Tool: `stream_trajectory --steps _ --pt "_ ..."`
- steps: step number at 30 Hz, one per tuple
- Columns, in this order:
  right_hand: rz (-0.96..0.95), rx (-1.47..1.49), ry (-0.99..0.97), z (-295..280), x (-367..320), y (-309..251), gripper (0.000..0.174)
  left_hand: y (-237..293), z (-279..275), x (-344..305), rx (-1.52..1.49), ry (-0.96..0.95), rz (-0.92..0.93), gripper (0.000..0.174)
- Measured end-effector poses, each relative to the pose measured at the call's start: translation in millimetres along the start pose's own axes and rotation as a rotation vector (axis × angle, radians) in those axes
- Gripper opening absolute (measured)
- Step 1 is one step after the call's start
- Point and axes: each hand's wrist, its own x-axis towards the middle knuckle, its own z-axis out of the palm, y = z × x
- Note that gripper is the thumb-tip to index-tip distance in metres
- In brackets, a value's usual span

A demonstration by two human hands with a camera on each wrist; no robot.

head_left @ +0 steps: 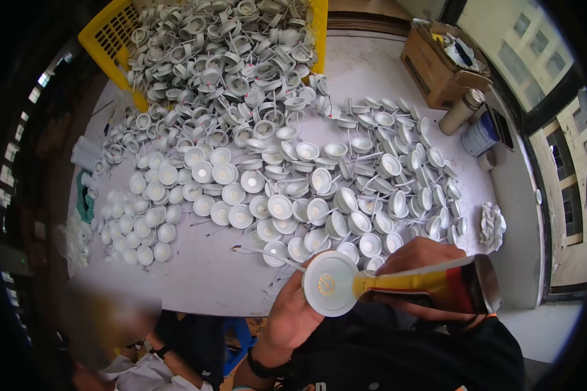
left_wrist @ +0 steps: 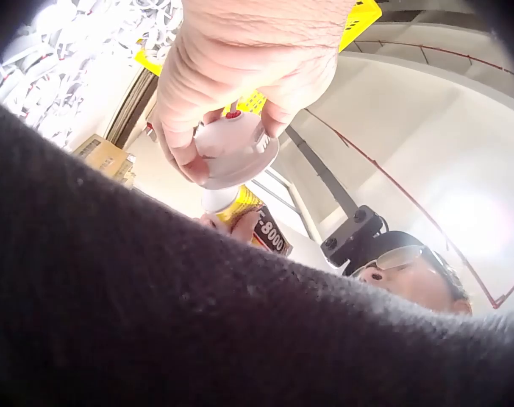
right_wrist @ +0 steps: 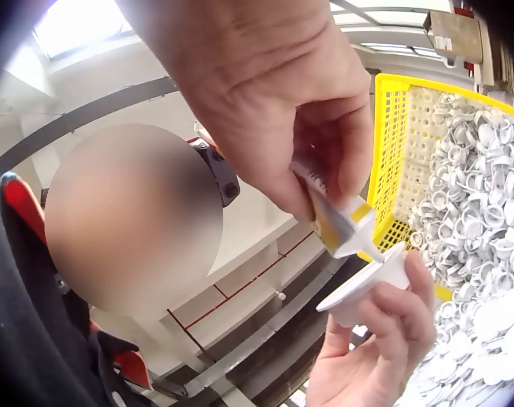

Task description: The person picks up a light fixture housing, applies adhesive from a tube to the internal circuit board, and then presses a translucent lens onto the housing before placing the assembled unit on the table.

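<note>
My left hand (head_left: 288, 320) holds a round white LED downlight (head_left: 338, 296) by its rim, and its face with a ring of small LEDs points up. A thin lead from that lamp sticks out to the left, its end bare. With my right hand (head_left: 419, 255) I grip a yellow, red and black glue tube (head_left: 440, 280); "8000" is printed on it in the left wrist view. The tube lies tilted, its white nozzle (right_wrist: 363, 242) right at the lamp's rim in the right wrist view. My right fingers pinch the tube near its nozzle end.
Many white downlights (head_left: 319, 208) cover the table (head_left: 209, 280). A yellow crate (head_left: 104, 39) heaped with white rings stands at the back. At the right are a cardboard box (head_left: 430, 68), a flask (head_left: 462, 112) and a crumpled cloth (head_left: 492, 226). Another person sits lower left.
</note>
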Motion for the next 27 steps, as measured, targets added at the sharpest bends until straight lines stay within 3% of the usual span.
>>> stream_trajectory --steps 5,7,8,9,11,12,13,15,18,21,23,27 --pt "0.073 0.226 -0.108 0 15 -21 0.018 -8 -11 -6 -0.003 0.044 0.004 0.055" --pt "0.26 0.597 0.001 13 15 -20 0.017 -11 -19 -5 -0.059 0.006 0.001 0.054" --pt "0.292 0.64 0.026 19 15 -17 0.016 -12 -21 -4 -0.117 -0.033 0.001 0.053" --pt "0.279 0.648 0.013 25 16 -10 0.016 -13 -20 -2 -0.11 -0.024 0.017 0.053" --pt "-0.014 0.359 0.116 36 20 10 0.015 -14 -17 1 -0.22 -0.047 0.025 0.049" --pt "0.049 0.309 0.079 37 23 16 0.02 -12 -16 2 -0.236 -0.046 0.031 0.048" --pt "0.003 0.295 0.352 56 21 25 0.018 -10 -17 1 -0.253 -0.045 0.038 0.048" --pt "0.184 0.503 0.484 68 25 25 0.018 -8 -31 -2 -0.261 -0.021 0.037 0.045" --pt "0.355 0.695 0.457 74 21 27 0.023 3 -51 -13 -0.206 0.024 0.098 0.046" --pt "0.349 0.747 0.524 77 22 31 0.026 22 -90 -32 -0.153 0.076 0.185 0.046" --pt "0.401 0.725 0.52 80 21 36 0.027 31 -130 -50 -0.078 0.457 0.339 0.048" --pt "0.43 0.631 0.573 95 25 36 0.025 43 -241 -78 0.266 1.0 0.387 0.046"
